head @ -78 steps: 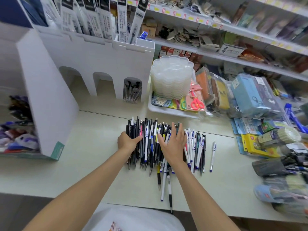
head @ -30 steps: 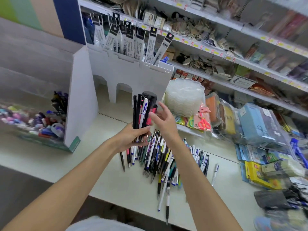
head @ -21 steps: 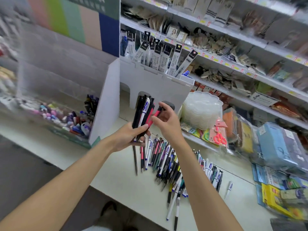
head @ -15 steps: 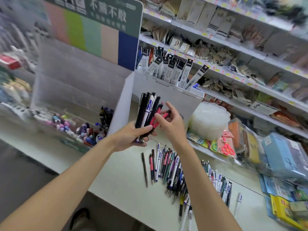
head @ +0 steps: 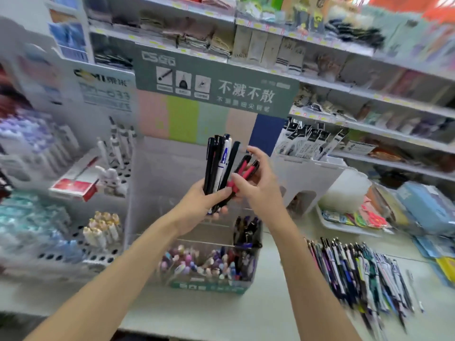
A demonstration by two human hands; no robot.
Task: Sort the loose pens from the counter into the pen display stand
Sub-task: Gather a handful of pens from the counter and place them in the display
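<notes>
- The left hand (head: 199,205) is curled round an upright bundle of black and white pens (head: 219,163), held in front of the clear tiered plastic pen display stand (head: 147,183) with its green header card. The grip sits low on the barrels, so the tops fan apart and can be told from one another.
- The right hand (head: 262,188) pinches what look like two pink-and-black pens (head: 246,168) between thumb and fingertips at the bundle's right edge. The step in hand appears to be drawing these out as one kind.
- To do it well, ease the left grip only slightly and pull along the barrels, not sideways. Otherwise neighbouring pens may slide loose and fall into the wrong compartment.
- Match before dropping. A right-hand compartment holds dark pens (head: 246,232) and the front one holds pastel-capped pens (head: 197,264). The blur hides whether a pink slot exists.
- Lower the pens between the chosen walls and only then let go.
- Most of the work is not yet done. The row of loose mixed pens (head: 357,269) lies on the pale counter (head: 246,313), to the right of the stand.
</notes>
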